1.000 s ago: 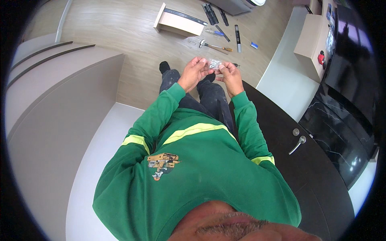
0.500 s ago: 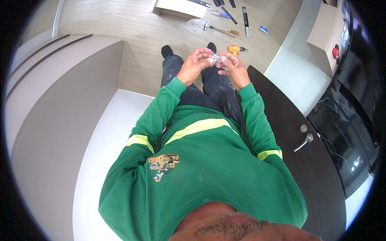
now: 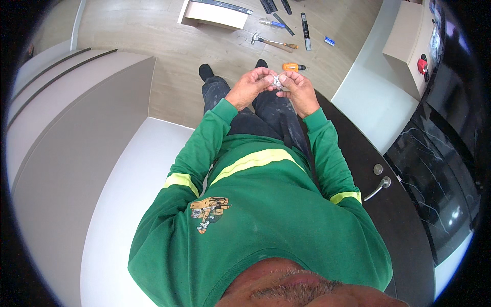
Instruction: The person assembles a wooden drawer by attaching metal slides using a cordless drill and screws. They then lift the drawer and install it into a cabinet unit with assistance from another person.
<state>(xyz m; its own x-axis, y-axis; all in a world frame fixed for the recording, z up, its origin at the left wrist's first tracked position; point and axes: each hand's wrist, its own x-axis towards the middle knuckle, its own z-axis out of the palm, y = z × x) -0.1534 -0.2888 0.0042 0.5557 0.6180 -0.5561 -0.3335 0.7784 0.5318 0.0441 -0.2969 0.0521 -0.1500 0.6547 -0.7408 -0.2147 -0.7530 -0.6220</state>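
Note:
I stand on a light wood floor in a green long-sleeved top and dark trousers. My left hand [image 3: 251,86] and my right hand [image 3: 298,90] are raised together in front of me. Between their fingertips they pinch a small clear plastic bag [image 3: 277,81] with small pale parts inside; what the parts are is too small to tell. Both hands are closed on the bag.
A dark door with a silver lever handle [image 3: 379,187] stands at my right. A grey-and-white panel [image 3: 92,153] lies at my left. On the floor ahead lie a hammer [image 3: 271,42], an orange screwdriver [image 3: 295,67], other tools and a flat board [image 3: 215,13].
My hands have stayed together on the small bag while working it with the fingers. The view has tilted, so the floor tools now sit nearer the top of the picture.

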